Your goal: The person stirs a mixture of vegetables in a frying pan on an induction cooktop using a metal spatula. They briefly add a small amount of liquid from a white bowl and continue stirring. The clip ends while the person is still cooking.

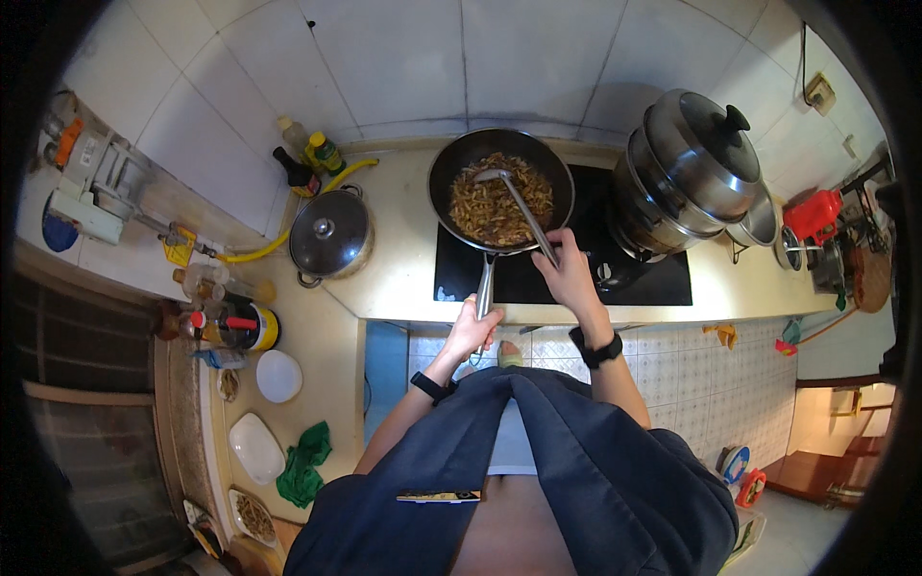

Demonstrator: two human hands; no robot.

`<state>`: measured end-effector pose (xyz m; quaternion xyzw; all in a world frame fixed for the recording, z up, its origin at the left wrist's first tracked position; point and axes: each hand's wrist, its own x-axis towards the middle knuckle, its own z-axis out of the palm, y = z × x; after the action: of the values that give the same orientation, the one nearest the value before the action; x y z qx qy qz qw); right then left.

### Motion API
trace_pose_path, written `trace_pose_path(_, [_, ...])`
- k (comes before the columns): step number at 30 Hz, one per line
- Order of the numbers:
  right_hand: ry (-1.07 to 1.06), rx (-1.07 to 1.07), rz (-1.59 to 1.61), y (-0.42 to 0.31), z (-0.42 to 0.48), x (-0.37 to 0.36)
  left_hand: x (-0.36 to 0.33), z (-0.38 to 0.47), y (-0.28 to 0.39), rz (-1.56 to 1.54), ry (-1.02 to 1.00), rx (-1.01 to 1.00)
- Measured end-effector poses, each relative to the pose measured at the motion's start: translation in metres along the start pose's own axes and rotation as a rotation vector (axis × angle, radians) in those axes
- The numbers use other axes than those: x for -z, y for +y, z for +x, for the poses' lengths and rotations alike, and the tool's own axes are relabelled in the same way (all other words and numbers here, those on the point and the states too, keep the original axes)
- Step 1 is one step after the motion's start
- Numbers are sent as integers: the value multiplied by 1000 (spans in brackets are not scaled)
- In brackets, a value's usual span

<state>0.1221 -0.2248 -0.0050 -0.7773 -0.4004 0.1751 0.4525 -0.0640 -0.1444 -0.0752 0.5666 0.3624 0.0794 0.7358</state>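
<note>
A dark frying pan [441, 189] with browned, shredded food [504, 209] in it sits over the left part of the black cooktop [648, 282]. My left hand [474, 327] is closed around the pan's metal handle [485, 284], on the side towards me. In my right hand [569, 273] is the handle of a metal spatula [526, 209]; its head rests on the food near the middle of the pan. Which side of the spatula's head faces down I cannot tell.
A lidded pot [330, 234] stands on the counter at left, near bottles [295, 171] and a yellow hose [259, 252]. Stacked steamer pots [684, 173] rise at right. A white dish [257, 448] and a green cloth [304, 464] lie at lower left.
</note>
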Motion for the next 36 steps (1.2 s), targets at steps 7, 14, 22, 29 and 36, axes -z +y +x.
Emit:
trace_pose_path(7, [28, -131, 116, 12, -81, -4, 0, 2, -2, -18, 18, 31])
trace_pose_path(14, [-21, -93, -21, 26, -91, -4, 2, 5, -6, 14, -24, 34])
trace_pose_path(22, [97, -118, -45, 9, -98, 0, 4, 0, -3, -91, -47, 67])
trace_pose_path(29, [224, -92, -9, -8, -117, 0, 3, -8, -8, -247, -54, 111])
trace_pose_path(36, [209, -160, 21, -15, -141, -8, 5, -6, -9, -230, -75, 100])
